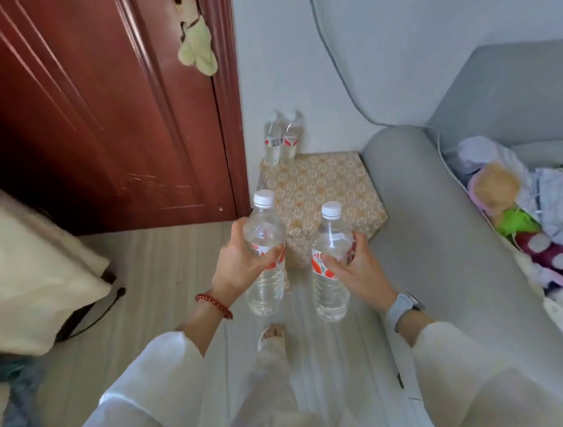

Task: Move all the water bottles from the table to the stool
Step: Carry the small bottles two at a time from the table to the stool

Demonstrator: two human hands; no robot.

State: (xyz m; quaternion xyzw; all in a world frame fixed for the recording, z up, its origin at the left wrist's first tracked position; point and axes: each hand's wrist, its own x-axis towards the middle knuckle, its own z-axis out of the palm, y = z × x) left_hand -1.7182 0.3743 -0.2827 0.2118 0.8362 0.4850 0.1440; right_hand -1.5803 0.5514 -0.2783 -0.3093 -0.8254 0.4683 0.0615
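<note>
My left hand [240,260] grips a clear water bottle [266,242] with a white cap and a red label, held upright. My right hand [353,268] grips a second bottle of the same kind [331,250], also upright. Both bottles hang in the air just in front of the stool [325,186], whose top is covered by a beige flowered cloth. Two more water bottles [281,140] stand side by side at the stool's far left corner, against the wall. The table is out of view.
A dark red wooden door [98,100] stands left of the stool. A grey sofa arm [439,231] borders the stool on the right, with plush toys and clothes [523,210] on the seat. A cream cushion [29,279] lies at the left.
</note>
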